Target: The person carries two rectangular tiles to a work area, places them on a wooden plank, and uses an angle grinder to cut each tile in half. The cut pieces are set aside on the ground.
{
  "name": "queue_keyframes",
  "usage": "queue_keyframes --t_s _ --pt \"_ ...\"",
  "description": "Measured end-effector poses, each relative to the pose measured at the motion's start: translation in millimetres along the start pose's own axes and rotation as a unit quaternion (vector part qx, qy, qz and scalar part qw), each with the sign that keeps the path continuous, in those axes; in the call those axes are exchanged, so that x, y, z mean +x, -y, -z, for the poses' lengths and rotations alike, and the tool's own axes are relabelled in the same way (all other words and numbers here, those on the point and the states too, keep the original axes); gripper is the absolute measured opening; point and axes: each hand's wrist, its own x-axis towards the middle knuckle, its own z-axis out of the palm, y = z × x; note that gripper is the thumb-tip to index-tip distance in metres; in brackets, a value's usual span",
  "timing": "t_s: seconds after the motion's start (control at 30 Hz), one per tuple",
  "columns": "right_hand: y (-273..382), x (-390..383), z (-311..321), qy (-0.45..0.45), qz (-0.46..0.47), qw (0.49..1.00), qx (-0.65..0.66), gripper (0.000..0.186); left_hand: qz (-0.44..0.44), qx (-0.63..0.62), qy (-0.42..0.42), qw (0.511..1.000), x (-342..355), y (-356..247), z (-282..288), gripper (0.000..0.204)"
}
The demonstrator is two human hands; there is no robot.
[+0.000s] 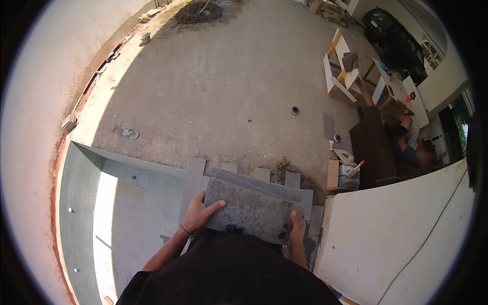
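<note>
Two pale walls (30,107) flank a dusty concrete floor (213,91), with sunlight cutting across its left side and into a green sunken pool (147,218) at lower left. Far off I see a dirt heap (195,12) and a bucket (145,38); nearer, sandals (130,133) lie beyond the pool's edge. Over on the right are a dark car (394,40), white boards (333,79) and a brown sofa (368,147) with another person (404,147) on it, and a box (333,175) of bottles sits just beside the right-hand wall. Paving slabs (195,170) line the strip next to the pool, partly hidden behind the grey tiles (249,208) held in front of them. Those tiles, slightly fanned, lie between the two hands: the left hand (199,211) clasps the left edge, thumb on top, and the right hand (296,229) grips the right end, thumb up; I cannot see the fingers underneath, and the near edge comes close to the dark shirt (223,269)
</note>
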Motion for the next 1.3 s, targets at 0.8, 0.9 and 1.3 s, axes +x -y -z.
queue_keyframes --t_s 0.8,0.9,1.3 --pt "262 686 -424 0.014 0.030 0.999 0.037 0.045 0.026 -0.053 0.006 0.998 812 -202 138 0.058" --pt "285 764 -470 0.011 0.016 0.999 0.049 0.045 0.027 -0.024 0.016 0.999 915 -213 154 0.057" --pt "460 1168 -669 0.114 0.002 0.993 0.013 0.045 0.052 -0.072 -0.070 0.994 1313 -343 188 0.060"
